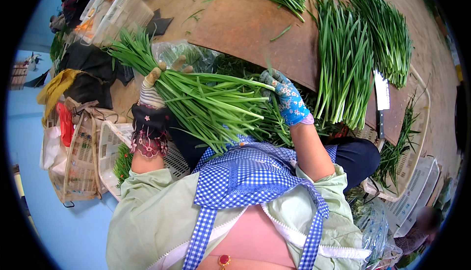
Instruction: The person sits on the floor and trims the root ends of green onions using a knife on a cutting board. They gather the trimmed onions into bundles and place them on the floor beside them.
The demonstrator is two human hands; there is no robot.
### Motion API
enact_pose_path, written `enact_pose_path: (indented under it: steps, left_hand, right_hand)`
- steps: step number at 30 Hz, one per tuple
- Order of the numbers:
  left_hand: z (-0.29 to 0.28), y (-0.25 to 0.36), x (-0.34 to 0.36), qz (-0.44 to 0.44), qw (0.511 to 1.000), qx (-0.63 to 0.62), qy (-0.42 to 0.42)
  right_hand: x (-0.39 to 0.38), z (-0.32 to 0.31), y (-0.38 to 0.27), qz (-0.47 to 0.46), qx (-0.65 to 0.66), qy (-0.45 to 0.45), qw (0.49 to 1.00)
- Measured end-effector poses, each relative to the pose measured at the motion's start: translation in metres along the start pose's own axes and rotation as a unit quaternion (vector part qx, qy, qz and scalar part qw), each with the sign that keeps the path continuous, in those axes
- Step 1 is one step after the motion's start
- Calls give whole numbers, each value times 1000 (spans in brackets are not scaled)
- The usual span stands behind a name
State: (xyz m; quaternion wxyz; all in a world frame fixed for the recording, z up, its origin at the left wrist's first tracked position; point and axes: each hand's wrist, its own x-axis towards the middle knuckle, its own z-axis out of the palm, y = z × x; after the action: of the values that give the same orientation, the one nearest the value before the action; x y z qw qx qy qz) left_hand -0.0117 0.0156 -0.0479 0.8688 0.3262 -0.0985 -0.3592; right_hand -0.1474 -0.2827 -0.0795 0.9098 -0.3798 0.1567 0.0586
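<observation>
A loose bunch of garlic chives (211,100) lies across my lap, green leaves to the upper left and pale stalk ends to the right. My left hand (156,81), in a light glove with a striped cuff and dark lace-edged sleeve cover, is closed around its middle. On the other side my right hand (286,97), in a blue floral glove with grey fingertips, pinches stalk ends. Its fingertips are partly hidden. Below the bunch, more loose greens spread over the blue checked apron (245,169).
Large chive bundles (345,59) lie on the brown board (255,34) ahead and right. A cleaver (381,95) rests at its right edge, blade away from me. White crates (115,142) flank me; bags (73,142) hang left. Other people are at the far left and lower right.
</observation>
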Motion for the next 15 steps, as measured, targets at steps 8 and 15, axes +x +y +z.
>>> enact_pose_path:
  steps: [8, 15]
  left_hand:
    - [-41, 18, -18, 73, 994, -43, 63]
    - [-35, 17, -12, 97, 995, -27, 28]
  right_hand:
    - [-31, -53, 18, 24, -656, 55, 753]
    - [-19, 19, -11, 54, -267, -163, 948]
